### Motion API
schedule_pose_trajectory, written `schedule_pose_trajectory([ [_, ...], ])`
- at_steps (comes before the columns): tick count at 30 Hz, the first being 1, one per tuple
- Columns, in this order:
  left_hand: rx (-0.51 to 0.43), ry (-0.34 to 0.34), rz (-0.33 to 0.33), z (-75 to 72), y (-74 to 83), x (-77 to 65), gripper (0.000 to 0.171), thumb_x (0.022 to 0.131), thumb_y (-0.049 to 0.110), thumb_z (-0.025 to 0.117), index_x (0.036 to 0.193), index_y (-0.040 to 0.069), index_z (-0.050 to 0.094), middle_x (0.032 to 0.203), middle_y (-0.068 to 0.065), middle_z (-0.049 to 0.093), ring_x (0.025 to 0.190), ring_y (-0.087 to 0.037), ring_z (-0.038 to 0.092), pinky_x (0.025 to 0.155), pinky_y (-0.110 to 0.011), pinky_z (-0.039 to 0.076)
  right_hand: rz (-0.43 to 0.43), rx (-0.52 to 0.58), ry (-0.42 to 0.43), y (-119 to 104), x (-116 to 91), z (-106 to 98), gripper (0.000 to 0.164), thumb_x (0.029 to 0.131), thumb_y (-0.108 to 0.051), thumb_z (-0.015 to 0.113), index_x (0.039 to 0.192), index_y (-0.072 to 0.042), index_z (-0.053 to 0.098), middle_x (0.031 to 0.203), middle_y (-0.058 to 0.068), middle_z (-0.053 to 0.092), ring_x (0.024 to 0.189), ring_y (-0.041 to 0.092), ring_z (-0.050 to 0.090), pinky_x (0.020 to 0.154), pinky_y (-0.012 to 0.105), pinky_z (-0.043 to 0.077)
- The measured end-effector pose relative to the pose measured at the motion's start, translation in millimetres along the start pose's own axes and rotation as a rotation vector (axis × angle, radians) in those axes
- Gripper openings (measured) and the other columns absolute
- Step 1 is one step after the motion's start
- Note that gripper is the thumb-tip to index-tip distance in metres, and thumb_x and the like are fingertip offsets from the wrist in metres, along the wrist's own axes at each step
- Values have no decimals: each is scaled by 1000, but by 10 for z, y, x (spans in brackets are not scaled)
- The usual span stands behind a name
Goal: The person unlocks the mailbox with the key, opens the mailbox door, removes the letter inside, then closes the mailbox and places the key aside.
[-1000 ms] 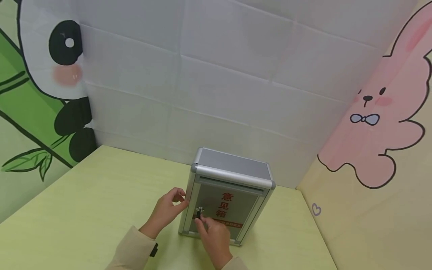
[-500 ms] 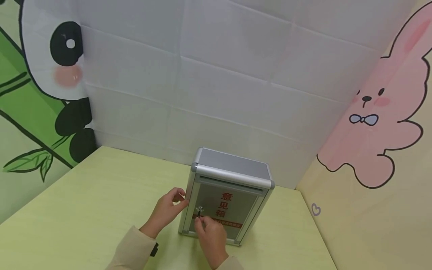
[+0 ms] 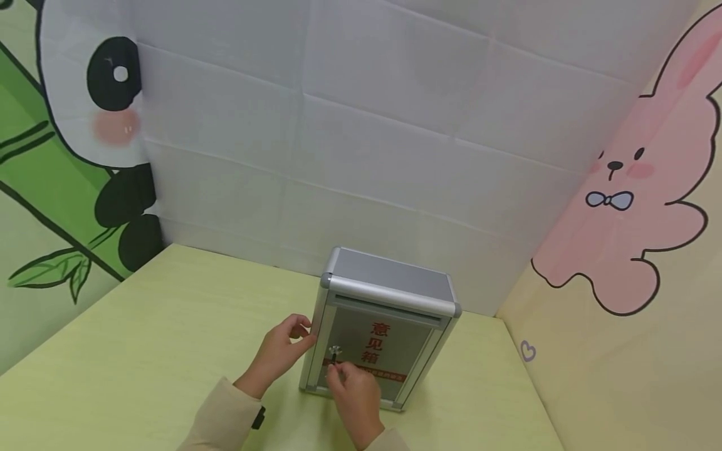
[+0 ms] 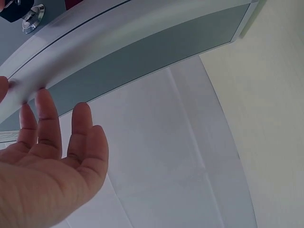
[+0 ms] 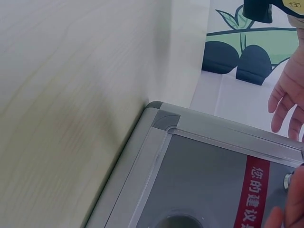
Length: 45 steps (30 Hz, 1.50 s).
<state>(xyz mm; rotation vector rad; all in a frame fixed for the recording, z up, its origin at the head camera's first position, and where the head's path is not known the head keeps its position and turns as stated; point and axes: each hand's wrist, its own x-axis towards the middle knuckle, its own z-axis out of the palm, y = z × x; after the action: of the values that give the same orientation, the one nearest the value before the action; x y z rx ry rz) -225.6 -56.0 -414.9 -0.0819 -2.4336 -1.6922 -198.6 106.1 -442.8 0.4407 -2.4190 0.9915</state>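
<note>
A grey metal suggestion box (image 3: 346, 332) with silver edges and red Chinese lettering stands upright on the table. On the left of its front door is a round silver lock (image 3: 335, 349), and a black-headed key (image 3: 333, 359) sits at it. My right hand (image 3: 358, 398) pinches the key between thumb and forefinger. My left hand (image 3: 279, 351) has its fingers loosely bent, with the fingertips at the box's left side edge. From the left wrist, the silver lock (image 4: 33, 19) and the left hand (image 4: 57, 166) show, two fingertips right at the rounded metal frame.
The box stands on a pale yellow-green table (image 3: 186, 326) close to the white back wall (image 3: 361, 125). A panda picture (image 3: 113, 75) is on the left wall, a pink rabbit picture (image 3: 637, 238) on the right. A slot (image 3: 383, 310) runs along the box's upper front.
The key's black head looks narrower than a second ago, and my right hand has shifted slightly down from the lock. My left hand and the box have stayed in place.
</note>
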Motion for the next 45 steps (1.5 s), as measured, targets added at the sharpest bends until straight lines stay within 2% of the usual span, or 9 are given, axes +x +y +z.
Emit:
schedule_pose_trajectory([
  [10,-7,-4,1,3,-11,-6,15,88,9,65,101,4,59,92,-5,61,86,-17,55,72,-34,44,36,1,-12,-18,-18,-3,20,85,-16,64,66,-11,68,52,-6,56,48,-7,30,46,16,31],
  [16,2,14,19,10,2,-11,15,87,9,65,100,3,59,91,-6,61,84,-17,55,71,-33,44,-43,-122,72,-6,3,42,21,83,-21,70,65,-12,68,50,-6,58,46,-9,25,42,14,27],
  [21,-3,11,-8,16,19,-5,15,87,9,64,100,4,59,91,-6,61,85,-17,55,71,-33,44,-123,-212,149,14,36,75,22,80,-21,75,61,-14,67,45,-7,54,45,-10,24,40,13,23],
  [28,10,11,12,-1,38,-10,19,87,11,66,102,2,59,96,-6,62,90,-20,56,74,-34,46,-184,-235,203,13,54,88,24,76,-17,75,56,-15,62,42,-7,51,45,-9,22,40,12,20],
  [34,21,12,-4,-6,23,7,16,87,11,66,100,2,62,93,-5,62,87,-18,55,74,-33,46,-220,-235,226,29,57,93,26,72,-16,75,53,-17,57,40,-9,47,47,-11,18,40,11,18],
  [45,46,18,31,-15,34,0,18,87,11,68,100,1,61,91,-4,63,90,-21,58,75,-37,47,-236,-238,230,29,50,84,31,70,-14,73,49,-17,50,38,-9,40,47,-10,14,40,10,15],
])
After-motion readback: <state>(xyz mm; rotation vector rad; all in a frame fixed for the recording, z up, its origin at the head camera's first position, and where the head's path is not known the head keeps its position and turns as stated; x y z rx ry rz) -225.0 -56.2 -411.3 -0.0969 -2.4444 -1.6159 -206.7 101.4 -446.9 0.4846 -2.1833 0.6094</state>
